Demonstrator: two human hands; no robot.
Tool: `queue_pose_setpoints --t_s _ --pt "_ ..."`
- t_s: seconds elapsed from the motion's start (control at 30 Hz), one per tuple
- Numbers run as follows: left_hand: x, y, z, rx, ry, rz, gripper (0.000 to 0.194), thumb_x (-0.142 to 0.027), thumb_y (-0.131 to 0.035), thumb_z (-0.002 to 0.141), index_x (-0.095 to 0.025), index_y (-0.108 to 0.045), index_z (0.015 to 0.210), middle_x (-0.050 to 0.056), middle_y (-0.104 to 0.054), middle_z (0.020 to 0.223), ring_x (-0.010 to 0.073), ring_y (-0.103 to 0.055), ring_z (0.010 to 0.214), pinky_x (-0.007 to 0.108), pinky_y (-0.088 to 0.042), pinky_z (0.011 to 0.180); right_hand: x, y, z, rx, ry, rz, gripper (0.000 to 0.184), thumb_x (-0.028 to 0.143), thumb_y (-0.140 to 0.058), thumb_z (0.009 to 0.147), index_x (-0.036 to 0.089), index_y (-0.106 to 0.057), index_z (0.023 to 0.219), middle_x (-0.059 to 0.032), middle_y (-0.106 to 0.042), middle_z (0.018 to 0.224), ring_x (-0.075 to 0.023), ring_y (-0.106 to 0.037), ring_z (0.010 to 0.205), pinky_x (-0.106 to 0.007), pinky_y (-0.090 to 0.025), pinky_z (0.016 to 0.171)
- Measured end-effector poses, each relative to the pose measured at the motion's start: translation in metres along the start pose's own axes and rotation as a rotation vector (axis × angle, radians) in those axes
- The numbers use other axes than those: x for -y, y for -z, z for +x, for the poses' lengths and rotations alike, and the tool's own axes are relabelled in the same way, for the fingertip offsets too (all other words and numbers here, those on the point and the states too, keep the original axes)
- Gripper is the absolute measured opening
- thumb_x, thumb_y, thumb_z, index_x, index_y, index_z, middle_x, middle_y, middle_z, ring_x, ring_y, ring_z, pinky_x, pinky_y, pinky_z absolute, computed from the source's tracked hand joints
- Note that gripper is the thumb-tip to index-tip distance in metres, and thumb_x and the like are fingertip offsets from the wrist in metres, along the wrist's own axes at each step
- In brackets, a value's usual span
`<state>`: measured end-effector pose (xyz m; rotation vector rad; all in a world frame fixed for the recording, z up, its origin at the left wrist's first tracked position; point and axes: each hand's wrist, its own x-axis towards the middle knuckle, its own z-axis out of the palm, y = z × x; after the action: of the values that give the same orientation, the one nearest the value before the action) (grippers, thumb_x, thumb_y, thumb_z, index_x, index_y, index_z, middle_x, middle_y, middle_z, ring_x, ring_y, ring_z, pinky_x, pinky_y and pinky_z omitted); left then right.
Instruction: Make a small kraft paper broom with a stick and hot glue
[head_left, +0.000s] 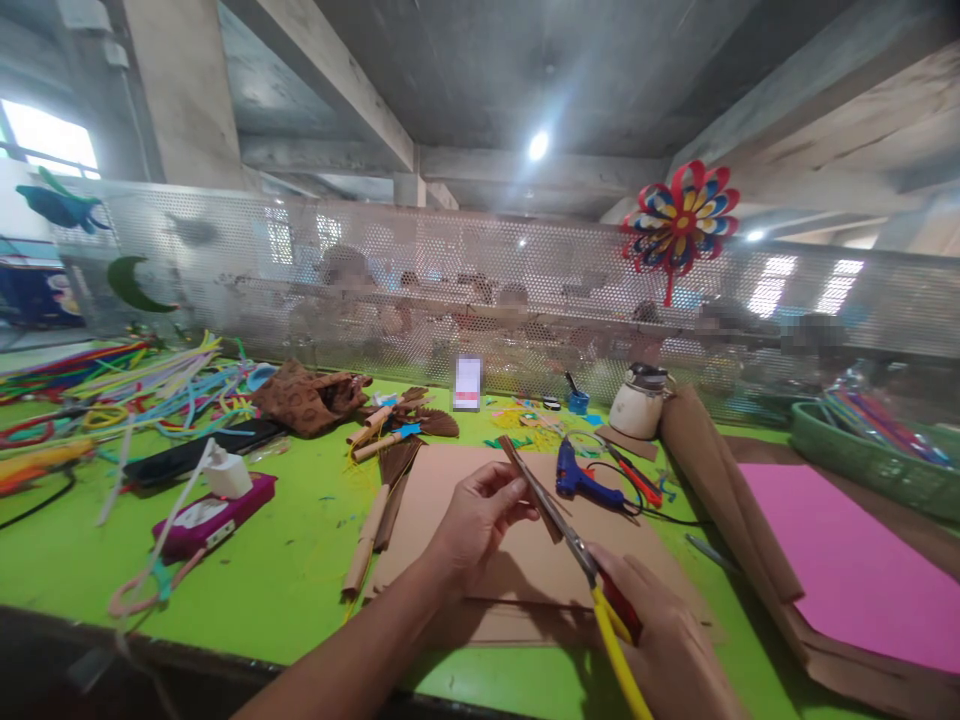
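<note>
Over a sheet of brown cardboard [427, 500], my left hand [480, 515] pinches a narrow brown paper strip [551, 522] between thumb and fingers. My right hand [660, 620] is wrapped round the handles of a pair of scissors [574, 545], one yellow and one red. The blades lie along the strip, close to my left fingertips; whether they are closed on it I cannot tell. Left of the cardboard lie rolled brown paper pieces [365, 545] with fringed ends. A blue glue gun [585, 480] rests just beyond the strip.
At left are a purple power strip [238, 515] with a white plug [227, 470], a black phone [199, 455] and tangled coloured strips [172, 385]. Behind stand a lit phone [467, 383] and a white jar [636, 408]. Pink paper [847, 560] and a green basket [862, 460] occupy the right.
</note>
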<state>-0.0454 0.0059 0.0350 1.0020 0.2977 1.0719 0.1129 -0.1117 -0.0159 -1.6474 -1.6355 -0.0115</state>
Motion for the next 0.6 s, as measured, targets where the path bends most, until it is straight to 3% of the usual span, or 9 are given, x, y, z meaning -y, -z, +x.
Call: queue_pose_setpoints --t_s 0.6 --pt "-0.0016 -0.0029 -0.0029 0.002 0.006 -0.014 0.018 -0.024 -0.072 0.067 -0.012 -0.062 0.075 0.003 -0.062 0.072 0.0114 -0.057 0.065 0.025 -0.046 0.063 -0.0023 -0.0099 0.0013 -0.032 0.074 0.061 0.042 0.027 -0.047 0.073 0.02 -0.059 0.113 -0.0032 -0.058 0.064 -0.0179 -0.058 0.058 -0.024 -0.046 0.051"
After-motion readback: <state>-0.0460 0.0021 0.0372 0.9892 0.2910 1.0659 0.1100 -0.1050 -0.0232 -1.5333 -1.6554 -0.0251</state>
